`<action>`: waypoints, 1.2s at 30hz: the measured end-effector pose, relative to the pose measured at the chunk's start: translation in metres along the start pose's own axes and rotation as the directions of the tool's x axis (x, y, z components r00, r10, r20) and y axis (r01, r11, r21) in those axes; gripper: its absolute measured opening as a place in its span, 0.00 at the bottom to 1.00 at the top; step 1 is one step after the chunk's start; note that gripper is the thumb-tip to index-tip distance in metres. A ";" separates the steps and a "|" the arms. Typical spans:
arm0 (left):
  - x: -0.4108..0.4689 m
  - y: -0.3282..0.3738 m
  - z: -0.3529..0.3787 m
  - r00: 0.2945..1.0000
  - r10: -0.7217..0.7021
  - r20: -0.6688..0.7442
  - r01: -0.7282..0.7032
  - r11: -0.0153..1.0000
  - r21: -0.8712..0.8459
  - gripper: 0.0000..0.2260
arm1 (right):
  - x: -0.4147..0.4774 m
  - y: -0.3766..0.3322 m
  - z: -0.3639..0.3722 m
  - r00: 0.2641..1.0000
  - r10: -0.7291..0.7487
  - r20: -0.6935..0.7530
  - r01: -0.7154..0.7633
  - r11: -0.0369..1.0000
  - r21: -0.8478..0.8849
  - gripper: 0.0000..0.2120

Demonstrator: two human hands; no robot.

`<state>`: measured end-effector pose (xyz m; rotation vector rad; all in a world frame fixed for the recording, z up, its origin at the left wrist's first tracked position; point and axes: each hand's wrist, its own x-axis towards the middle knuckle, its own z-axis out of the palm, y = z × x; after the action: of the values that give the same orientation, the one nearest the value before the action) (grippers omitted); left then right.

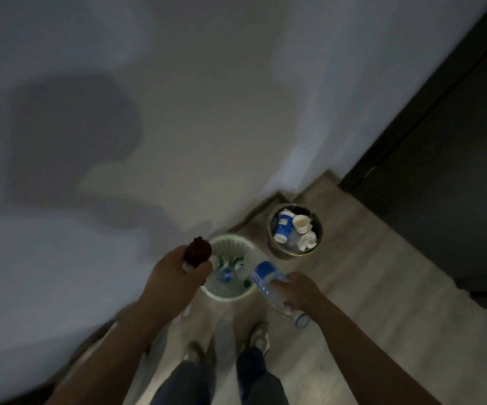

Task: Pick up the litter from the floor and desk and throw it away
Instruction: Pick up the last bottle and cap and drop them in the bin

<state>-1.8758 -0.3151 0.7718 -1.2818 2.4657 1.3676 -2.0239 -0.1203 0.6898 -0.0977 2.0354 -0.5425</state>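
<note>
Gripping a dark brown scrap (198, 251), the left hand (175, 276) hung over the left rim of the pale bin (230, 298), fingers curled round it. Bottles lay inside that bin. Just right of its rim, the right hand (297, 290) clutched a clear, blue-labelled bottle (265, 276), tilted. Farther right on the floor (368, 273) stood a darker bin (292, 253) holding paper cups (283, 226).
</note>
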 end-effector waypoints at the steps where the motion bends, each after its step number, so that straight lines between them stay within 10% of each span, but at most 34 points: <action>1: 0.010 -0.002 0.006 1.000 -0.016 0.004 0.016 1.000 0.025 0.06 | 0.014 0.000 0.000 1.000 0.026 0.006 -0.026 1.000 -0.003 0.25; 22: 0.209 -0.122 0.176 0.965 -0.096 0.245 -0.007 0.921 0.388 0.12 | 0.246 0.057 0.058 0.997 0.068 -0.025 -0.070 0.991 -0.110 0.17; 36: 0.301 -0.045 0.382 0.868 0.098 0.486 -0.374 0.773 0.513 0.20 | 0.261 0.166 -0.053 0.963 0.167 -0.211 -0.180 0.982 -0.047 0.20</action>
<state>-2.1689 -0.2436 0.3878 -0.4615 2.4648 0.6760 -2.1762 -0.0284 0.4312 0.1019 2.2389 -0.3882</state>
